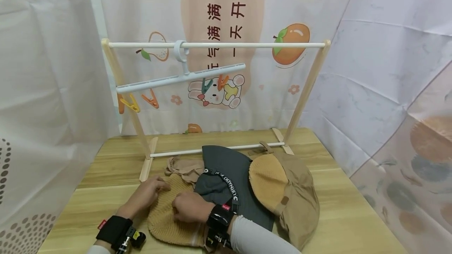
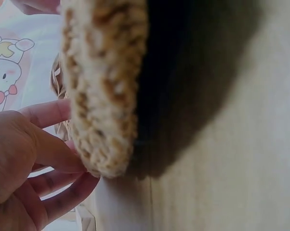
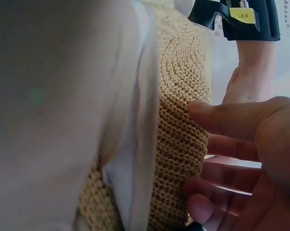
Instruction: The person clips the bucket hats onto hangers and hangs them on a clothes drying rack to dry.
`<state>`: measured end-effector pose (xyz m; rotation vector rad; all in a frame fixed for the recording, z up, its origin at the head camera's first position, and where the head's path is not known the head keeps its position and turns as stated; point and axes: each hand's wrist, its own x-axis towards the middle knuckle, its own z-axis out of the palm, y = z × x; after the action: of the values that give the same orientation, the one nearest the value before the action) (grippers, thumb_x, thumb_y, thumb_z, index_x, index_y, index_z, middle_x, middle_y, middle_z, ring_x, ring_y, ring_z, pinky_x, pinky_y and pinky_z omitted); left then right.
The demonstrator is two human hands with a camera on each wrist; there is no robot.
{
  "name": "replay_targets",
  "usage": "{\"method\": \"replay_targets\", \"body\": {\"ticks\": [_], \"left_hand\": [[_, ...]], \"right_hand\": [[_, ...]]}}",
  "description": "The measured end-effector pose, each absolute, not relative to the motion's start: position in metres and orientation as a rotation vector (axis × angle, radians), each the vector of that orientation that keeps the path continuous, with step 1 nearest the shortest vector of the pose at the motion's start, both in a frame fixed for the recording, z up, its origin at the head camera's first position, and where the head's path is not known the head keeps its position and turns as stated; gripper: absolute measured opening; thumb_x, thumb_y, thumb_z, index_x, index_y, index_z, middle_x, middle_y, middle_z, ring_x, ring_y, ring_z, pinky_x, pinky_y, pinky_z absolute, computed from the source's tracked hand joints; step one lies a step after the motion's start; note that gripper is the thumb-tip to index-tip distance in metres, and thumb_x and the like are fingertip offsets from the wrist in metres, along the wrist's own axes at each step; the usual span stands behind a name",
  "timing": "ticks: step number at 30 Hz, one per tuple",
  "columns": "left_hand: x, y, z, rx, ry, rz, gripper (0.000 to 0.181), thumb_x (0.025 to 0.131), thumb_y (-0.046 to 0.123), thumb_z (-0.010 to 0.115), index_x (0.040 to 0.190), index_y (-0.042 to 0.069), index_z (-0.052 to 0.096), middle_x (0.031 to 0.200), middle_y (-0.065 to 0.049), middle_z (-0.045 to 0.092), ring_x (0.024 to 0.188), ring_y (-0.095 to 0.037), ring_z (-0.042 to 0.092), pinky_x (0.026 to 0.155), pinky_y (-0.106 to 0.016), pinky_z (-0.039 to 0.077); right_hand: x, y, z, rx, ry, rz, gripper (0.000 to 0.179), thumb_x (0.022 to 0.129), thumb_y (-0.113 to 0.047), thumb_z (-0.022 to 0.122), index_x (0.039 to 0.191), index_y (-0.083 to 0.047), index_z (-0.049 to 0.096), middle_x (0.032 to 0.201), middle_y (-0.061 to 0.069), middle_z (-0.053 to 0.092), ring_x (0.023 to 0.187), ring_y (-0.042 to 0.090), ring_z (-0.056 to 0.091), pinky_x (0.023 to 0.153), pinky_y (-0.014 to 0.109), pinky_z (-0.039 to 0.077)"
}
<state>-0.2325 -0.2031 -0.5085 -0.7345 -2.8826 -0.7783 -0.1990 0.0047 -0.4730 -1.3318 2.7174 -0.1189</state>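
A tan hat with a ribbed, woven part (image 1: pixel 164 218) lies at the table's front left, in both hands. My left hand (image 1: pixel 146 196) is at its upper left edge. In the left wrist view, the thumb and fingers of that hand (image 2: pixel 19 159) pinch the thick woven edge (image 2: pixel 104 91). Farther right, my right hand (image 1: pixel 192 207) is over the same hat. The right wrist view shows its thumb against the woven surface (image 3: pixel 178 159) and its fingers (image 3: pixel 227 175) curled at the edge. Pale fabric covers part of the weave there.
A dark grey hat (image 1: pixel 226 160) with a lettered strap lies beside my right hand. Another tan hat (image 1: pixel 301 191) with a woven part is at the right. Behind stands a rack (image 1: pixel 254 45) bearing a tilted light-blue hanger (image 1: pixel 208 73) with several clips (image 1: pixel 152 99).
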Motion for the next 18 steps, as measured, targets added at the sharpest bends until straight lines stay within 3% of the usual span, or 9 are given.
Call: {"method": "replay_targets", "body": {"ticks": [3, 9, 18], "left_hand": [[-0.2322, -0.2045, -0.5097, -0.717, -2.888, -0.776, 0.057, 0.074, -0.026, 0.045, 0.098, 0.015, 0.076, 0.095, 0.004, 0.067, 0.094, -0.021, 0.065, 0.08, -0.032, 0.054], [-0.2315, -0.2048, -0.511, -0.693, -2.889, -0.767, 0.047, 0.082, -0.022, 0.049, 0.099, 0.013, 0.075, 0.096, 0.001, 0.07, 0.095, -0.024, 0.066, 0.082, -0.035, 0.054], [-0.2322, -0.2046, -0.5069, -0.7, -2.894, -0.753, 0.047, 0.078, -0.022, 0.051, 0.099, 0.011, 0.075, 0.097, -0.002, 0.069, 0.091, -0.022, 0.066, 0.076, -0.032, 0.054]], "right_hand": [[-0.2001, 0.003, -0.4774, -1.362, 2.73, -0.104, 0.008, 0.09, -0.032, 0.07, 0.092, -0.025, 0.073, 0.087, -0.011, 0.069, 0.074, 0.003, 0.061, 0.061, 0.012, 0.04], [-0.2006, 0.002, -0.4823, -1.387, 2.748, -0.13, 0.005, 0.09, -0.028, 0.071, 0.088, -0.025, 0.074, 0.085, -0.013, 0.07, 0.073, 0.002, 0.062, 0.06, 0.011, 0.039], [-0.2028, 0.0029, -0.4793, -1.414, 2.756, -0.149, 0.009, 0.089, -0.026, 0.071, 0.081, -0.026, 0.074, 0.077, -0.014, 0.069, 0.064, -0.002, 0.058, 0.053, 0.01, 0.037]]}}
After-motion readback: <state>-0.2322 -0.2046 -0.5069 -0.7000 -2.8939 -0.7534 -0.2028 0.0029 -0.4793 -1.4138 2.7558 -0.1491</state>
